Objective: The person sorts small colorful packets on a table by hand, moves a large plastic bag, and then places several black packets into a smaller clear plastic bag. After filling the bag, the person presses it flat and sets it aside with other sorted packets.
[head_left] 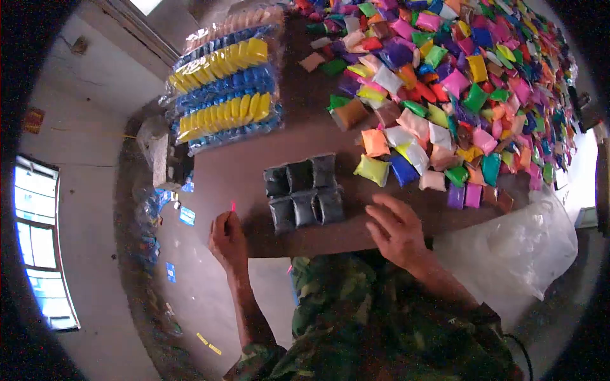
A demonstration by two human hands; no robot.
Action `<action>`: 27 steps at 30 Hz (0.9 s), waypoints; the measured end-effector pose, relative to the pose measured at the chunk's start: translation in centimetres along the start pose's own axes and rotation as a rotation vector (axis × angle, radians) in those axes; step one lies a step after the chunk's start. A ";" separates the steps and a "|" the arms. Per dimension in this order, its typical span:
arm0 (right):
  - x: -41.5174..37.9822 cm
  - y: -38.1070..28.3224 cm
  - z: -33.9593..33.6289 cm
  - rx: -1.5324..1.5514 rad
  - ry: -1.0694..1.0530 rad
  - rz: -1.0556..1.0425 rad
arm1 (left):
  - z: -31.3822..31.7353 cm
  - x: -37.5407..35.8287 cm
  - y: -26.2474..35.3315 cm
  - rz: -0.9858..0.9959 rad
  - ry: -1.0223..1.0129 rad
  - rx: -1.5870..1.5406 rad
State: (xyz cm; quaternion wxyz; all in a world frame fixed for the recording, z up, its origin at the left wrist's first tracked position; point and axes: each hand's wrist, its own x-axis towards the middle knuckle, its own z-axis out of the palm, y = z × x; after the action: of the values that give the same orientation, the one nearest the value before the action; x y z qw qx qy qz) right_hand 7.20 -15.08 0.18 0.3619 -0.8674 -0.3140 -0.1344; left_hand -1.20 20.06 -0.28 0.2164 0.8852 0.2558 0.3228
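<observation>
Flanking black packets [304, 190]: colourful heap [457, 82].

Bare brown tabletop [235, 171] at centre-left: open passage. Centre: block of six black powder packets [304, 190]. Upper right: dense heap of multicoloured small packets [457, 76]. Upper left: stacked yellow-and-blue bagged bundles [225, 86]. Lower right: crumpled clear plastic bag [508, 247].

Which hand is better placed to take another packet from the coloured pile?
Right, probably. The right hand lies flat on the table edge beside the black packets, just below the coloured pile. The left hand is closed at the far edge.
</observation>
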 end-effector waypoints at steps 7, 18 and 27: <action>-0.7 1.2 0.0 -0.043 0.063 0.031 | 2.4 4.7 -0.6 0.111 -0.117 0.139; -1.3 1.3 0.7 -0.132 0.125 0.072 | 5.0 10.1 9.0 0.344 -0.406 -0.178; -0.4 0.8 0.1 -0.108 0.153 0.071 | 10.3 13.2 16.7 0.633 -0.706 -0.248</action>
State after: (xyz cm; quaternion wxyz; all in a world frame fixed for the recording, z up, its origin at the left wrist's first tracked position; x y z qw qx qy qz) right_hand 7.41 -15.65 -0.54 0.3421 -0.8834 -0.2468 -0.2043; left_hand 19.78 12.73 7.76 0.2852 0.9424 -0.1551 0.0810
